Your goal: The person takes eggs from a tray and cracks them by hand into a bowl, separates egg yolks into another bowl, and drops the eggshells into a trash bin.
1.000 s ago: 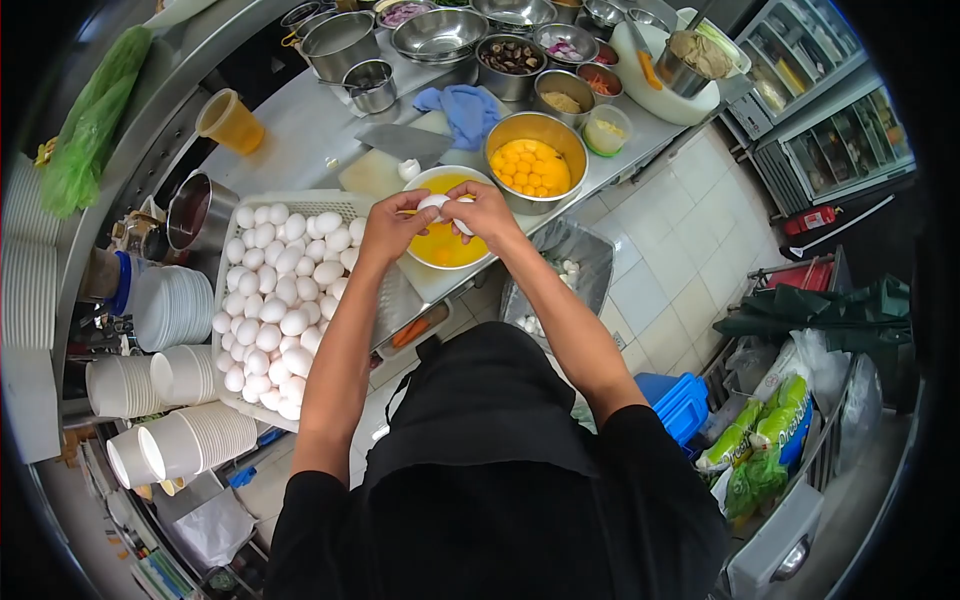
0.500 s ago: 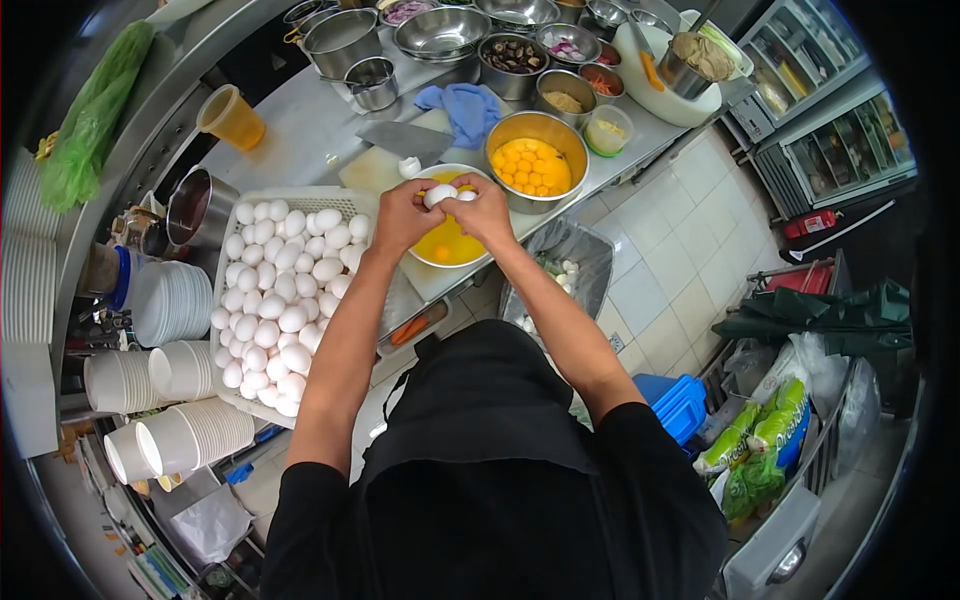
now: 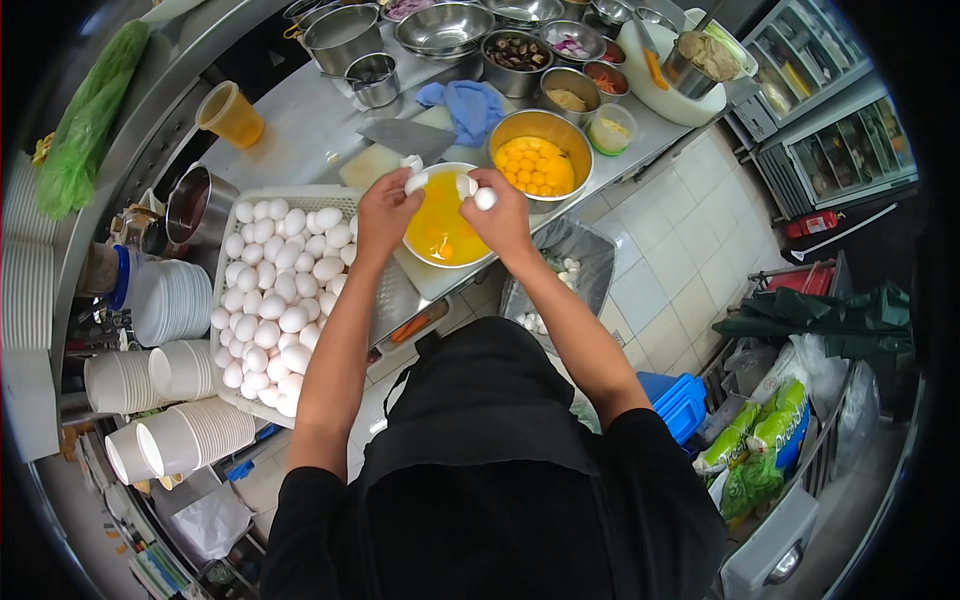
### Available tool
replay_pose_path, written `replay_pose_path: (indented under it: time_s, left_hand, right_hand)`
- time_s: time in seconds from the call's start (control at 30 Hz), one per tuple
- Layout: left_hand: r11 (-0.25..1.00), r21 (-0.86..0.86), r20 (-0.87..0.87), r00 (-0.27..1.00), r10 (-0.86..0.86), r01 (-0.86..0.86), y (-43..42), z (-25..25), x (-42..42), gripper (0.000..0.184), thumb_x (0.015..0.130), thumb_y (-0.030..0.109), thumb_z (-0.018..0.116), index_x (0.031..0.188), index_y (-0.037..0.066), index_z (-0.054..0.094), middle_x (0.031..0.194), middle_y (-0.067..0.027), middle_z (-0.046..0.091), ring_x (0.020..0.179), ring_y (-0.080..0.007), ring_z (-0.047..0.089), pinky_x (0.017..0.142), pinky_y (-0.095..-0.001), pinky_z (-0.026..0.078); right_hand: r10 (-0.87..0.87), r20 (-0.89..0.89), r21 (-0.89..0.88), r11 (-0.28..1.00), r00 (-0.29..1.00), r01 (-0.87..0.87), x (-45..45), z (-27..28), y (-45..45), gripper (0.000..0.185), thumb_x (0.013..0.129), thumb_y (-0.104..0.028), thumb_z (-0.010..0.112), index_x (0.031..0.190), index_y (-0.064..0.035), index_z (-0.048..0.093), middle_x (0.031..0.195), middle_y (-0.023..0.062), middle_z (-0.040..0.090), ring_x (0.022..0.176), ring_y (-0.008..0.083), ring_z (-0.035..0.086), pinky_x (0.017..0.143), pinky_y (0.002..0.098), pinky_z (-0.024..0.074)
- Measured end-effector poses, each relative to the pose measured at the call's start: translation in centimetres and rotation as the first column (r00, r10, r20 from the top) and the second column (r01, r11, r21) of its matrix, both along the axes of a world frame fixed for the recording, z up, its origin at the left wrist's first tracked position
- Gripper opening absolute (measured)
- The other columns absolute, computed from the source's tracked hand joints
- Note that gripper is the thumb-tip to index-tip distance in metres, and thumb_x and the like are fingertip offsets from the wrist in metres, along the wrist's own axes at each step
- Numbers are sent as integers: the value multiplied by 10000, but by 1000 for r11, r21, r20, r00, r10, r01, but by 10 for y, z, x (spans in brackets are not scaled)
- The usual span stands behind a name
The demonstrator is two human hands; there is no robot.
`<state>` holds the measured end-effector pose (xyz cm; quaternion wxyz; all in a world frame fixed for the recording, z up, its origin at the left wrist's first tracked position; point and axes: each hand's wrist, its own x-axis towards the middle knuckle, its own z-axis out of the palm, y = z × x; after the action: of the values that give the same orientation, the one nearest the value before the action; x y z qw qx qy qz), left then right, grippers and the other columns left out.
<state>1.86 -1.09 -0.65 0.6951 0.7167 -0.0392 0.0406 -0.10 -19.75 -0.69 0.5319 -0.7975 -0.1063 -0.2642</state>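
My left hand holds a piece of white eggshell at the left rim of a white bowl. Yellow egg liquid with a yolk near its lower edge fills the bowl. At the right rim, my right hand is closed on a white egg, with a piece of shell beside it at the fingertips. Another broken shell lies just beyond my left hand. Several yolks sit in a metal bowl to the right.
A crate of white eggs stands at the left. Behind the bowls are a cleaver and a blue cloth. Metal bowls of ingredients line the back. Below the counter edge is a lined bin with shells.
My hands have moved apart, each with shell in it; before, they were together over the bowl on an egg. More of the egg liquid shows between them.
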Motion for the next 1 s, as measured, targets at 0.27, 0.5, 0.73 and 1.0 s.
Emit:
replay_pose_path:
  time_s: [0.27,0.5,0.73,1.0]
  left_hand:
    - [961,-157,-286,922,-263,226,-35,25,-49,399,934,295,647,1236,47,565,1073,-93,656,884,-203,675,725,-310,551]
    - [510,850,8,973,233,-129,89,21,-32,327,775,118,672,1100,106,697,1009,-153,695,930,-333,660,829,-418,525]
    - [493,868,-182,957,224,49,138,-24,-17,491,656,202,826,1101,123,633,914,-112,682,866,-274,666,776,-380,525]
    - [935,340,-100,984,148,-106,96,20,-33,465,719,29,793,1145,48,607,983,-70,614,821,-139,651,675,-263,543]
  right_hand:
    - [427,-420,805,582,801,112,-55,32,-39,424,865,-125,666,1236,-6,500,815,90,618,587,138,586,442,265,442]
    - [-521,-502,-559,804,690,200,-116,-41,-166,432,754,-295,819,960,50,660,837,105,680,787,220,652,757,366,530]
    - [218,-621,460,879,753,125,-91,-19,-115,454,772,-77,708,1200,2,580,1009,83,643,810,148,618,715,280,516]
    - [245,29,481,846,969,-228,-47,53,30,566,816,42,638,1343,20,434,1248,150,558,1160,223,565,971,350,477]
